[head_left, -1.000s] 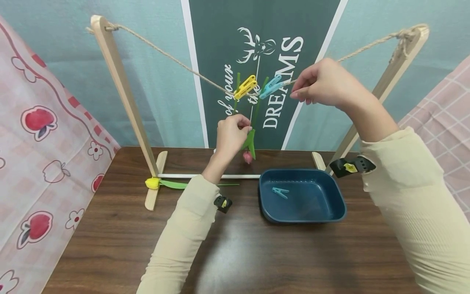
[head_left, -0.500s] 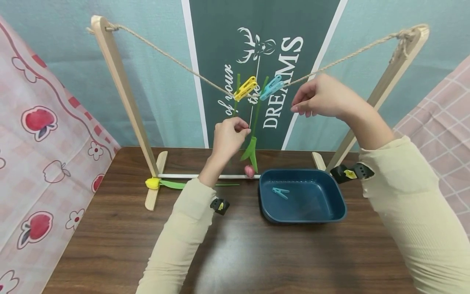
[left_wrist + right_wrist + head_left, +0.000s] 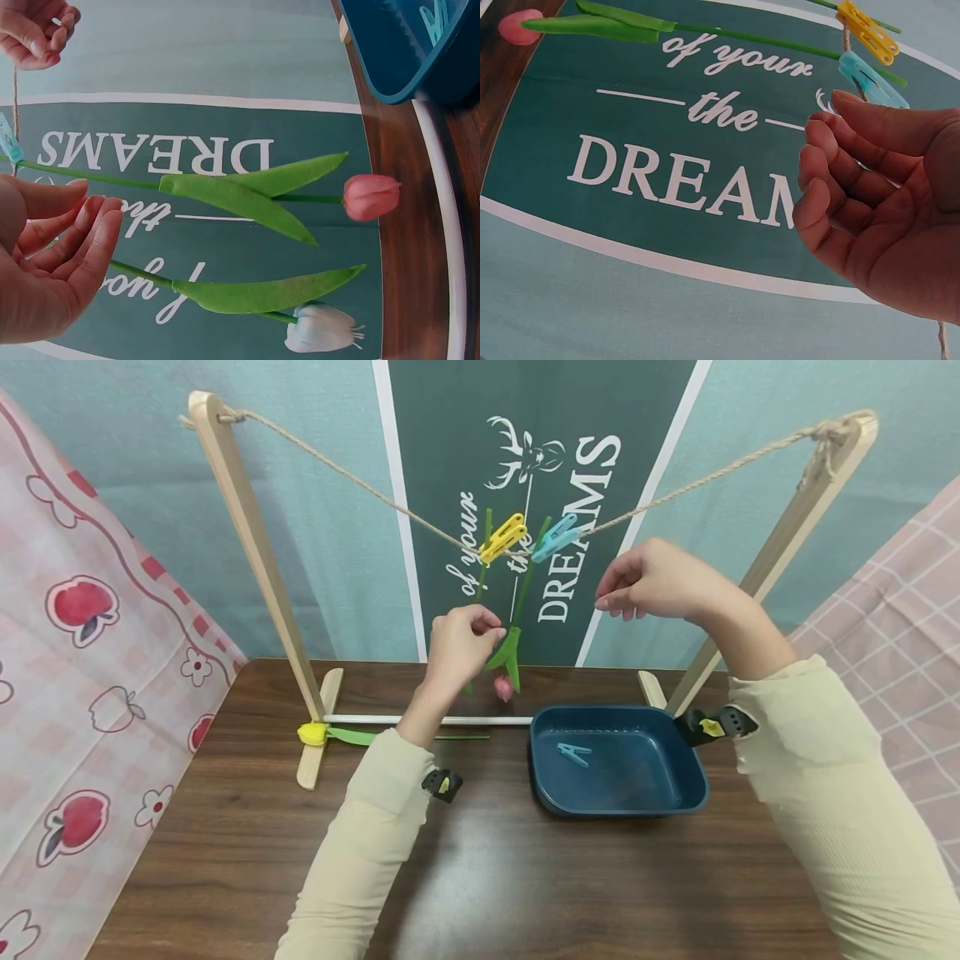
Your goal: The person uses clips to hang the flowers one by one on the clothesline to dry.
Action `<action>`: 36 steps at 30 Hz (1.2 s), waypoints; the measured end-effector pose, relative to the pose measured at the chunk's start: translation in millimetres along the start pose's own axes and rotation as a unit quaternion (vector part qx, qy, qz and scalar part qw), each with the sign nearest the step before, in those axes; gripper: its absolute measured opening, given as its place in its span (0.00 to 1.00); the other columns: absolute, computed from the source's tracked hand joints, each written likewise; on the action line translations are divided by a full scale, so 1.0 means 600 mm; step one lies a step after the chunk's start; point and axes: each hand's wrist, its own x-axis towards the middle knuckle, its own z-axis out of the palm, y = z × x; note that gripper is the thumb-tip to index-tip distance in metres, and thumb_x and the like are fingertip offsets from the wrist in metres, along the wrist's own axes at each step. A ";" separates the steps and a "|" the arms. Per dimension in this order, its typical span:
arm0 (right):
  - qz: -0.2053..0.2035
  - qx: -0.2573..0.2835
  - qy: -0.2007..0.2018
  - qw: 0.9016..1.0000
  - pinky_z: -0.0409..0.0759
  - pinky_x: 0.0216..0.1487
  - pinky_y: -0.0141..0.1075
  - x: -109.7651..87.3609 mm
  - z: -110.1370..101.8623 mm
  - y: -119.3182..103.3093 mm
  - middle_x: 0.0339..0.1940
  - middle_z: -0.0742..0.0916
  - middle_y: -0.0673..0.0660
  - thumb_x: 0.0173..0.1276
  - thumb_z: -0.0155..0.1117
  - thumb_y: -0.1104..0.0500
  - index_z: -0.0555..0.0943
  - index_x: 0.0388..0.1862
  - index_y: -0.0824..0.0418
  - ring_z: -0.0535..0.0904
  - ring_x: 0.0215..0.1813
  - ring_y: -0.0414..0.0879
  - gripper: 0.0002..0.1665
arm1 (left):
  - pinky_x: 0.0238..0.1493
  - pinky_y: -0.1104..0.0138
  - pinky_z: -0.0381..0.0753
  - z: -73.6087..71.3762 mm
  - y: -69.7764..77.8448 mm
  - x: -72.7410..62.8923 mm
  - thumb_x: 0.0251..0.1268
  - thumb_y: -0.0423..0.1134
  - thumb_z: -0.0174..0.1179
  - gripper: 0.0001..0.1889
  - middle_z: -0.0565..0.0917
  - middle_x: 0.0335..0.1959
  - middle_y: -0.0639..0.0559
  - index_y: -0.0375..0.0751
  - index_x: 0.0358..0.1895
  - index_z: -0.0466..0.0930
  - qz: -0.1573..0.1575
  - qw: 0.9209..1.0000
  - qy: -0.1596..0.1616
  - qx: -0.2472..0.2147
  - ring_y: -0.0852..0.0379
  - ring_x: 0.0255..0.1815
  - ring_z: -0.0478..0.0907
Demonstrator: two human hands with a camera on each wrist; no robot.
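Observation:
Two artificial tulips hang head down from a sagging rope (image 3: 337,468). A blue clothespin (image 3: 557,537) holds the stem of the pink tulip (image 3: 504,687). The yellow clothespin (image 3: 502,538) clips the white tulip (image 3: 322,328), whose bloom my left hand hides in the head view. My left hand (image 3: 463,643) is beside the stems, fingers loosely bent, with nothing in its grasp. To the right of the blue clothespin, below the rope, my right hand (image 3: 652,581) hovers with relaxed, bent fingers and holds nothing.
Wooden posts (image 3: 255,552) carry the rope at both sides. A dark blue basin (image 3: 618,806) on the table (image 3: 480,877) contains another blue clothespin (image 3: 573,753). Beside the white crossbar (image 3: 480,721) lies a yellow tulip (image 3: 312,733).
My right hand has come down from beside the rope. My left hand has shifted slightly down and left, away from the stems. The pink tulip has bobbed down and back up.

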 end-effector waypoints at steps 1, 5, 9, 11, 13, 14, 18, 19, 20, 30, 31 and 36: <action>-0.001 0.002 -0.001 1.000 0.74 0.29 0.36 0.000 0.001 0.002 0.25 0.82 0.57 0.62 0.61 0.62 0.80 0.36 0.68 0.76 0.29 0.53 0.09 | 0.33 0.65 0.72 -0.001 -0.001 -0.001 0.56 0.34 0.62 0.03 0.83 0.25 0.50 0.39 0.30 0.82 0.000 1.000 0.000 -0.002 0.56 0.29 0.77; -0.004 0.006 -0.003 1.000 0.75 0.29 0.37 -0.001 0.006 0.009 0.24 0.82 0.57 0.62 0.61 0.62 0.81 0.35 0.68 0.76 0.28 0.51 0.08 | 0.33 0.65 0.72 -0.004 -0.005 -0.002 0.56 0.34 0.62 0.03 0.82 0.24 0.50 0.38 0.30 0.82 0.001 1.000 0.001 -0.003 0.56 0.28 0.77; -0.003 0.005 -0.006 1.000 0.74 0.29 0.37 -0.002 0.010 0.016 0.23 0.82 0.57 0.62 0.61 0.62 0.81 0.35 0.67 0.75 0.27 0.50 0.08 | 0.32 0.64 0.72 -0.007 -0.010 -0.004 0.57 0.35 0.62 0.03 0.82 0.23 0.50 0.38 0.30 0.82 0.000 1.000 -0.001 0.002 0.56 0.27 0.77; -0.003 0.008 -0.009 1.000 0.74 0.29 0.37 -0.002 0.012 0.020 0.23 0.82 0.57 0.62 0.61 0.62 0.81 0.35 0.68 0.75 0.27 0.50 0.08 | 0.32 0.64 0.72 -0.009 -0.012 -0.005 0.57 0.34 0.62 0.03 0.82 0.22 0.50 0.38 0.30 0.82 -0.002 1.000 -0.001 0.004 0.56 0.26 0.77; -0.003 0.013 -0.011 1.000 0.74 0.28 0.37 -0.002 0.013 0.022 0.23 0.81 0.57 0.62 0.61 0.62 0.80 0.35 0.68 0.75 0.26 0.50 0.08 | 0.31 0.64 0.72 -0.011 -0.015 -0.006 0.57 0.35 0.62 0.03 0.82 0.22 0.50 0.38 0.30 0.82 -0.004 1.000 -0.003 0.005 0.56 0.26 0.77; -0.001 0.014 -0.012 1.000 0.74 0.28 0.37 -0.002 0.014 0.023 0.23 0.81 0.57 0.62 0.61 0.63 0.80 0.35 0.68 0.75 0.26 0.50 0.08 | 0.31 0.64 0.72 -0.012 -0.016 -0.007 0.57 0.35 0.62 0.03 0.82 0.22 0.50 0.38 0.30 0.82 -0.006 1.000 -0.005 0.003 0.56 0.25 0.76; 0.000 0.015 -0.012 1.000 0.75 0.29 0.38 -0.001 0.018 0.028 0.23 0.81 0.57 0.62 0.61 0.63 0.80 0.35 0.68 0.75 0.27 0.51 0.07 | 0.28 0.66 0.72 -0.017 -0.017 -0.009 0.57 0.34 0.62 0.03 0.81 0.21 0.50 0.38 0.29 0.82 -0.011 1.000 -0.015 -0.001 0.56 0.24 0.76; 0.000 0.015 -0.011 1.000 0.75 0.29 0.38 -0.001 0.020 0.030 0.23 0.81 0.57 0.62 0.61 0.63 0.81 0.35 0.67 0.76 0.27 0.51 0.07 | 0.28 0.66 0.71 -0.019 -0.017 -0.009 0.57 0.34 0.62 0.03 0.81 0.21 0.49 0.38 0.29 0.82 -0.013 1.000 -0.018 0.000 0.56 0.24 0.76; 0.000 0.014 -0.010 1.000 0.75 0.29 0.38 -0.001 0.021 0.031 0.23 0.81 0.57 0.62 0.61 0.63 0.81 0.35 0.67 0.75 0.27 0.51 0.07 | 0.27 0.66 0.71 -0.020 -0.017 -0.009 0.57 0.33 0.62 0.03 0.81 0.21 0.49 0.37 0.29 0.82 -0.014 1.000 -0.021 0.000 0.56 0.23 0.76; 0.000 0.039 -0.020 0.999 0.74 0.28 0.38 0.001 0.038 0.053 0.23 0.81 0.56 0.62 0.60 0.65 0.80 0.34 0.69 0.76 0.26 0.51 0.06 | 0.27 0.66 0.71 -0.035 -0.029 -0.014 0.56 0.33 0.62 0.03 0.81 0.22 0.48 0.36 0.29 0.81 -0.027 0.998 -0.052 0.007 0.54 0.24 0.76; 0.001 0.040 -0.020 0.999 0.74 0.28 0.38 0.001 0.040 0.056 0.22 0.81 0.56 0.62 0.60 0.65 0.80 0.34 0.69 0.76 0.26 0.52 0.06 | 0.27 0.66 0.71 -0.036 -0.032 -0.015 0.56 0.33 0.62 0.03 0.81 0.22 0.47 0.36 0.29 0.81 -0.027 0.998 -0.052 0.009 0.54 0.24 0.76; 0.002 0.048 -0.025 0.999 0.75 0.28 0.39 0.002 0.051 0.071 0.23 0.81 0.57 0.63 0.60 0.65 0.80 0.34 0.68 0.76 0.26 0.51 0.06 | 0.28 0.65 0.72 -0.046 -0.045 -0.018 0.56 0.33 0.62 0.03 0.81 0.23 0.46 0.35 0.30 0.81 -0.034 0.998 -0.049 0.009 0.53 0.25 0.76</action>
